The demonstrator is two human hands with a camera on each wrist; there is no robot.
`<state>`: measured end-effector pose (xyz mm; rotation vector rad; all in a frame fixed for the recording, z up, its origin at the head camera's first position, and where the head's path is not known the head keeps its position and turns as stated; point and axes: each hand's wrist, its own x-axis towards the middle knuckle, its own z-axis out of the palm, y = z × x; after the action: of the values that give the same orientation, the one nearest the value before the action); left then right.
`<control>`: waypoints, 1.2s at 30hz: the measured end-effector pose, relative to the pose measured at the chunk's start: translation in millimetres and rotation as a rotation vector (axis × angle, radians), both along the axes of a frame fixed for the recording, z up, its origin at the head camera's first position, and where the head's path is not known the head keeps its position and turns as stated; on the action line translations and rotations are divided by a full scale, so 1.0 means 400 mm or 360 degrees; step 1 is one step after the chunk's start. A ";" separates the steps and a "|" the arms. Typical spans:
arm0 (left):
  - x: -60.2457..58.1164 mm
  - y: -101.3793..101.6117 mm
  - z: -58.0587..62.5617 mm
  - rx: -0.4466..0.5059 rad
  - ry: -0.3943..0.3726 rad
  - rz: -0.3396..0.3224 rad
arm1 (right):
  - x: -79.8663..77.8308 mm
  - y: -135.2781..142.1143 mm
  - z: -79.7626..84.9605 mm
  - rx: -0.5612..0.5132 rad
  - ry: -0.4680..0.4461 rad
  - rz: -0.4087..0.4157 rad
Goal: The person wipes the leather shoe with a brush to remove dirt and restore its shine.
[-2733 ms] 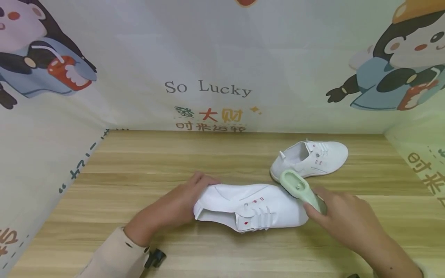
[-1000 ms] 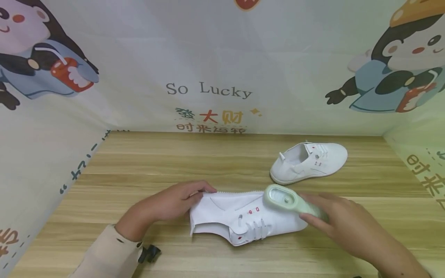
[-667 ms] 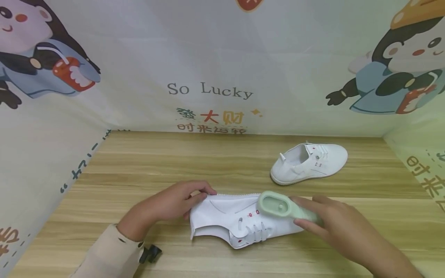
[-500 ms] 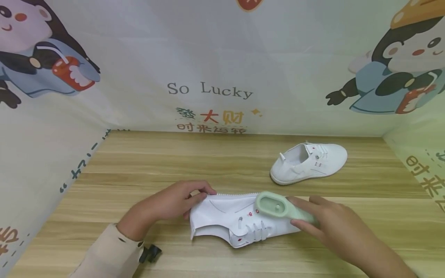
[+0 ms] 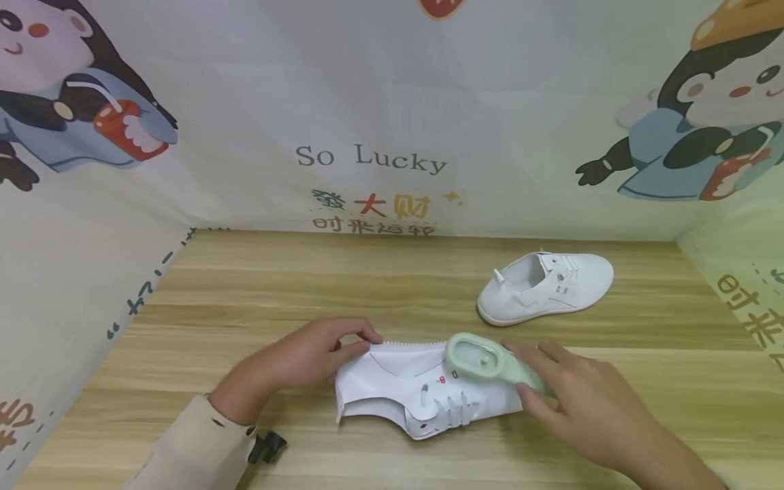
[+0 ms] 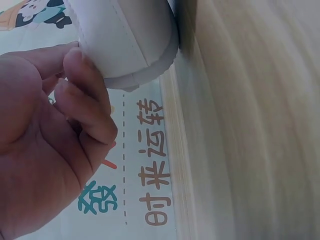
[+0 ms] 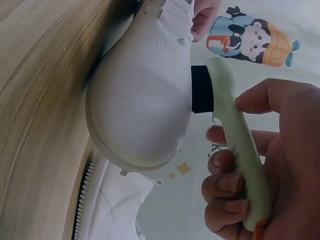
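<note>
A white lace-up sneaker lies tilted on its side, its opening toward me and its toe to the right. At the heel end, my left hand grips the shoe between thumb and fingers along the sole edge. The left wrist view shows those fingers curled by the heel. My right hand holds a pale green shoe brush by its handle, with the head over the shoe's upper side near the red lettering. Dark bristles meet the upper in the right wrist view.
The matching white sneaker stands upright at the back right of the wood-grain table. A printed cloth backdrop rises behind and at both sides. A small black clip shows by the left sleeve.
The brush has moved from the toe leftward along the shoe's side to near the lettering. The shoe has tilted further toward me, its sole edge now showing at the back.
</note>
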<state>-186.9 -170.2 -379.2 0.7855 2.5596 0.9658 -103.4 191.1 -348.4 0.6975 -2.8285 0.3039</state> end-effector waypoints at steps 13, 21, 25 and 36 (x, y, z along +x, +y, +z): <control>0.010 -0.009 0.010 0.0027 0.0092 -0.0073 | -0.002 -0.018 -0.007 -0.0210 0.0119 0.0242; 0.008 -0.007 0.006 0.0051 0.0088 -0.0066 | -0.008 -0.042 -0.021 -0.0154 0.0242 0.0382; 0.003 -0.001 -0.001 0.0055 0.0061 -0.0080 | -0.009 -0.060 -0.032 -0.0159 0.0267 0.0411; 0.001 -0.006 -0.002 0.0087 0.0021 -0.0092 | -0.020 -0.138 -0.040 -0.0152 0.0411 0.0525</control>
<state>-186.4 -172.5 -379.8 0.8785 2.5167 1.0201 -111.3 135.7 -364.4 1.0965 -2.4351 0.3690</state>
